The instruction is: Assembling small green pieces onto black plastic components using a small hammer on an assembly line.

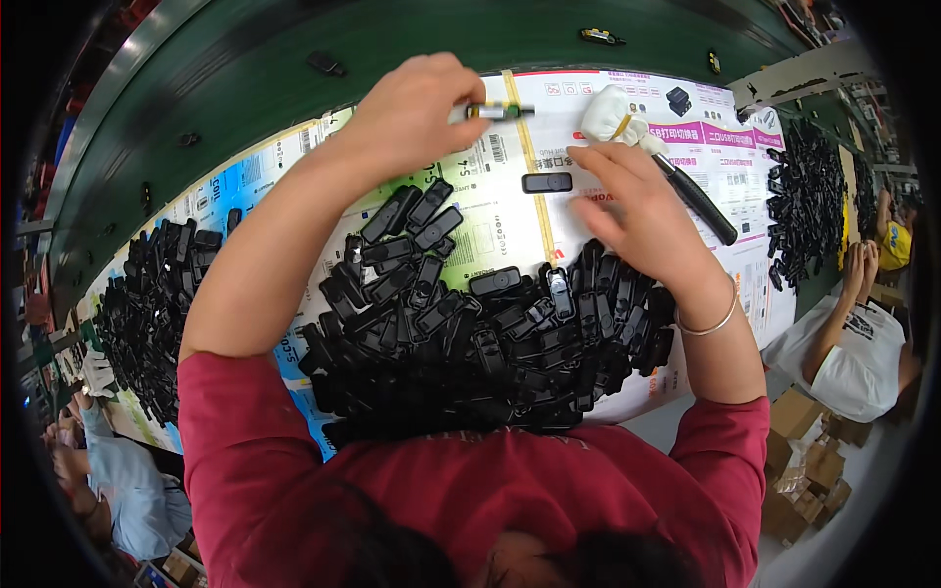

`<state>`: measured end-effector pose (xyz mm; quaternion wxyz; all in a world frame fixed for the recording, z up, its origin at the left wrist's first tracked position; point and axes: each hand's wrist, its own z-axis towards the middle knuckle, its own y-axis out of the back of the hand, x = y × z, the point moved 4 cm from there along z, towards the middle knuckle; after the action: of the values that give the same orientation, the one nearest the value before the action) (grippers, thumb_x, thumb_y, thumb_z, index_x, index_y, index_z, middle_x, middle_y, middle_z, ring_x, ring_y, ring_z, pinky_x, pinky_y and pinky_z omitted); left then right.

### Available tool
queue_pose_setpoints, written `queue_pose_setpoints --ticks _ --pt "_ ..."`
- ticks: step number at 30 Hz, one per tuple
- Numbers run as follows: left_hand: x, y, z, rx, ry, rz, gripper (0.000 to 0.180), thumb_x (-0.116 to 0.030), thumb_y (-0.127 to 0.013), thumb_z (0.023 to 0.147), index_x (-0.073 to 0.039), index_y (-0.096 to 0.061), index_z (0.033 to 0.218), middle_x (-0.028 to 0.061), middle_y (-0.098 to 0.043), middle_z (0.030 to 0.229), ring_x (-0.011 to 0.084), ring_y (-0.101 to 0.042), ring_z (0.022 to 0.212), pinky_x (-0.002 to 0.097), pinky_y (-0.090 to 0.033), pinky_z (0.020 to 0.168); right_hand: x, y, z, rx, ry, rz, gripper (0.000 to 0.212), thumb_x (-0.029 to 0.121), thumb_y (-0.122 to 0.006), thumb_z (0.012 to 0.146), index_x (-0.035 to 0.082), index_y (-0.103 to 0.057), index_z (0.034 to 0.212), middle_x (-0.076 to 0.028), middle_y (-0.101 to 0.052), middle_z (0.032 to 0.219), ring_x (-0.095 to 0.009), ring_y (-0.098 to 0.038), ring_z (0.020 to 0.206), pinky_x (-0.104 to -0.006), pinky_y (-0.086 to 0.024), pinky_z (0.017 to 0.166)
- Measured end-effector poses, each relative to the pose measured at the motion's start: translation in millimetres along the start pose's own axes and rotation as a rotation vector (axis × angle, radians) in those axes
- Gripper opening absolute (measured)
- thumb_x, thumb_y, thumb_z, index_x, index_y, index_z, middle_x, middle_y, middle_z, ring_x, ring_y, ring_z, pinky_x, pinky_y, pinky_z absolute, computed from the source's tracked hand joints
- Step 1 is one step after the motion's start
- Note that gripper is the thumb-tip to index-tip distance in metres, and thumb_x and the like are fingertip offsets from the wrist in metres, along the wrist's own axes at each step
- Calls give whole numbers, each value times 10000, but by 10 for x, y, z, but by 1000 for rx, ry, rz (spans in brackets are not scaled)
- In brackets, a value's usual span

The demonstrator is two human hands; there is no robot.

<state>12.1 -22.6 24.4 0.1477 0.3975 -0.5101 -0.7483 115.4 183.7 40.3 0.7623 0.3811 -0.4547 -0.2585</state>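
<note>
At the far side of the work surface, my left hand [421,113] is closed, pinching a small device [498,112] with a green-yellow inner part and a dark end. Just right of the middle, my right hand [632,201] is open, fingers stretched and thumb apart, with nothing in it. Beside its fingertips a single black oblong plastic shell [547,183] lies flat. Past that hand rests a mallet with a white cloth-wrapped head [610,116] and a black handle [701,201]. A big heap of black plastic shells [421,323] fills the space between my forearms.
Printed cardboard sheets [490,230] cover the surface. Beyond them runs a green conveyor belt [470,34] carrying a few scattered pieces, such as a yellow-black one [602,37]. More shell piles lie left [157,304] and right [809,196]. Other people [853,353] sit at both sides.
</note>
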Motion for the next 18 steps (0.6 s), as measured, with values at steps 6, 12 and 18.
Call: queue_pose_setpoints --ticks 6,12,18 --pt "-23 -36 -282 -29 -34 -80 235 -162 -732 782 -53 -646 972 86 -587 936 275 -560 934 367 -454 831 77 -123 209 113 45 40 247 122 -722 786 34 -675 1012 -92 -634 965 -292 -598 931 -389 -498 804" --pt "-4 -66 -293 -58 -50 -94 232 -172 -745 767 -58 -648 944 82 -595 917 281 -555 945 375 -450 837 158 -382 530 0 148 22 231 184 -692 822 52 -689 1011 -80 -634 947 -283 -598 910 -374 -493 820" --pt "-18 -71 -298 -73 -64 -55 233 -182 -750 757 -64 -649 930 77 -601 899 288 -560 924 383 -448 840 101 -457 522 64 96 -40 232 194 -682 830 64 -694 1022 -70 -636 950 -267 -600 922 -373 -500 824"
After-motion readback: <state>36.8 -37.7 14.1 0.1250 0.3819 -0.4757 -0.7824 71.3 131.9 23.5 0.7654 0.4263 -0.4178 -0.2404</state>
